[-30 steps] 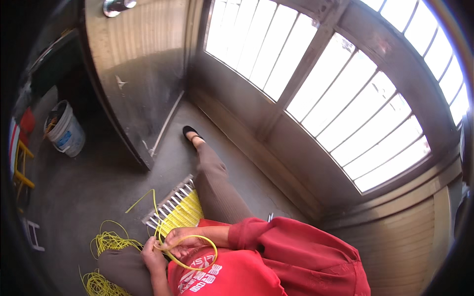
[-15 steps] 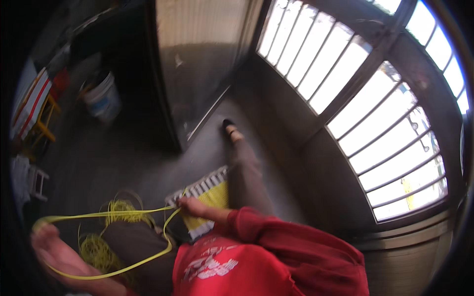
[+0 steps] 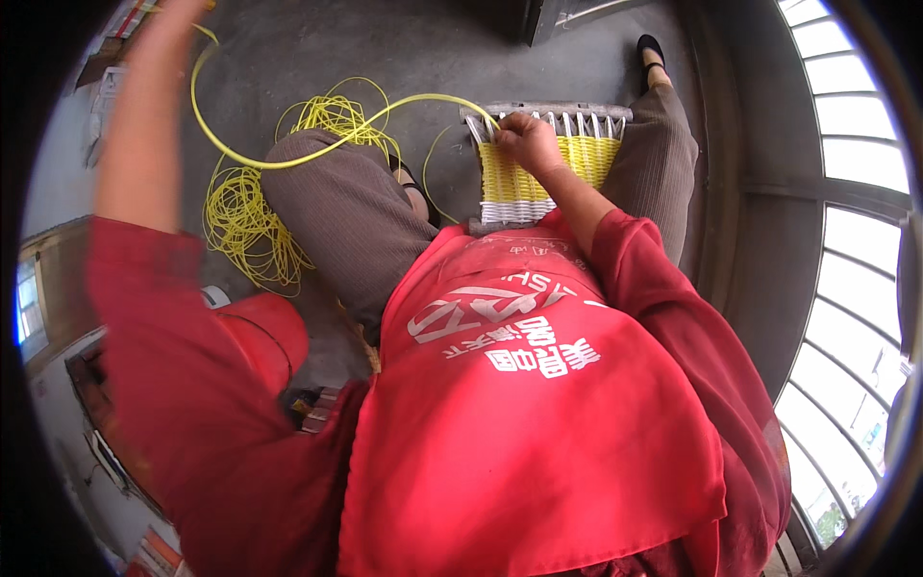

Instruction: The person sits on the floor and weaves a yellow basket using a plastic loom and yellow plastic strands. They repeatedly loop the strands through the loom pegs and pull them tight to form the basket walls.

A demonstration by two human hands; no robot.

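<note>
A woven panel [image 3: 549, 171] of yellow and white strands is stretched on a grey bar frame between my knees. At its far left corner my right hand [image 3: 527, 142] is closed, fingers pinched on a yellow plastic cord [image 3: 437, 97]. From there the cord arcs left over my knee and up toward my left hand [image 3: 181, 12]. That hand is raised at the top left edge, blurred and mostly cut off, so its fingers are hidden. White strands show bare along the panel's far bar.
Loose coils of yellow cord [image 3: 240, 219] lie on the floor [image 3: 452, 48] beside my left leg. A red rounded object [image 3: 274, 332] is near my left elbow. Barred windows [image 3: 860, 106] run along the right side.
My left arm has swung from the lower left up to the top left, drawing the loop of cord out. My right hand stays at the panel's edge. The view has tilted down.
</note>
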